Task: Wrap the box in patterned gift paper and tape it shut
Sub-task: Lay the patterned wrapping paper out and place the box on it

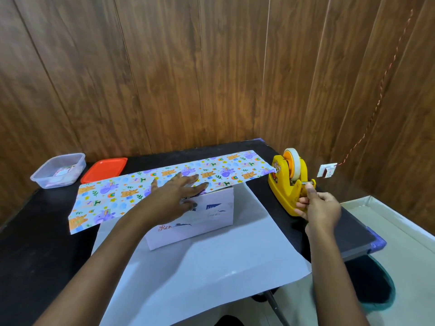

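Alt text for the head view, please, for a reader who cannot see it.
A person's left hand presses patterned gift paper flat onto a white box on a black table, while the right hand grips the front of a yellow tape dispenser. A clear tub and red lid sit at far left.

Brown wood-panelled walls (188, 67) meet in a corner at 1 o'clock behind a black counter (35, 243). At 3 o'clock a twisted cord (386, 74) drops to a white socket (327, 170); pale floor (400, 243) at 4 o'clock.
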`<act>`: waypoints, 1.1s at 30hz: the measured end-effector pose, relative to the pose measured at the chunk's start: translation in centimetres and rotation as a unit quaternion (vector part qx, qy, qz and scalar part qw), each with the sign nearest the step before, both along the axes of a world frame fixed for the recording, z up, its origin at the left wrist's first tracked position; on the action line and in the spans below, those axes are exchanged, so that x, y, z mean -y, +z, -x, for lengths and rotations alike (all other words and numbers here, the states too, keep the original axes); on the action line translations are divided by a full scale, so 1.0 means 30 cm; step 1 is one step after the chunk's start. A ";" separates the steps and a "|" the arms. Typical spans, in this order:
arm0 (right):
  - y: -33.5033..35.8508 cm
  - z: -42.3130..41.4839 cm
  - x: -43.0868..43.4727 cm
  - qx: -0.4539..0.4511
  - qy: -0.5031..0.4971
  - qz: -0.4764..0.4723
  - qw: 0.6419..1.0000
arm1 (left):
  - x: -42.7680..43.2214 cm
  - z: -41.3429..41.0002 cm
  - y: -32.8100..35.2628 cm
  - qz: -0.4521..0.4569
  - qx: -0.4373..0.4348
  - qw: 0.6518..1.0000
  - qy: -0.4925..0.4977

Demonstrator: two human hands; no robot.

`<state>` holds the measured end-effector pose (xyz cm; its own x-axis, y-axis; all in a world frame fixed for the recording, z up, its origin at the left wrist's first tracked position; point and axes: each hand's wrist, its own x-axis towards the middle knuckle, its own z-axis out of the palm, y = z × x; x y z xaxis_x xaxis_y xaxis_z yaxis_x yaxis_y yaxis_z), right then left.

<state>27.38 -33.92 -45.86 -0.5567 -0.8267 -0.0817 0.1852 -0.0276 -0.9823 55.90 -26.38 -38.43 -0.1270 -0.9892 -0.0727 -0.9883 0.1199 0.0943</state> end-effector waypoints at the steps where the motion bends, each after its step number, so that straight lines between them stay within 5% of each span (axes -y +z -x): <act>1: 0.008 0.003 -0.002 0.031 0.003 -0.003 1.000 | 0.000 0.000 -0.001 0.000 0.002 1.000 0.000; 6: 0.040 -0.001 0.000 0.128 0.001 0.009 0.992 | 0.002 -0.001 -0.003 0.001 -0.015 1.000 0.002; 15: -0.008 -0.010 0.012 0.159 0.030 0.022 0.987 | 0.005 0.001 -0.001 0.001 -0.013 1.000 0.002; 23: -0.016 -0.072 -0.052 0.409 0.052 -0.016 0.911 | -0.001 0.006 -0.007 -0.002 -0.010 1.000 -0.001; 25: 0.018 -0.083 -0.071 0.355 0.109 0.021 0.928 | 0.000 0.011 -0.004 0.003 -0.018 1.000 -0.003; 27: 0.103 -0.121 -0.088 0.205 0.230 0.038 0.950 | 0.000 0.012 0.005 0.005 -0.028 1.000 0.001; 30: 0.195 -0.231 -0.114 0.034 0.399 0.012 0.916 | -0.004 0.013 0.002 0.009 -0.015 1.000 -0.002; 33: 0.202 -0.340 -0.129 -0.041 0.413 -0.032 0.909 | -0.016 0.014 -0.004 0.010 0.000 1.000 -0.001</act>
<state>37.59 -30.05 -39.80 0.2452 -0.9606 -0.1311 0.0432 0.1459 -0.9884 55.47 -25.90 -38.57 -0.1283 -0.9903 -0.0533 -0.9882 0.1231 0.0911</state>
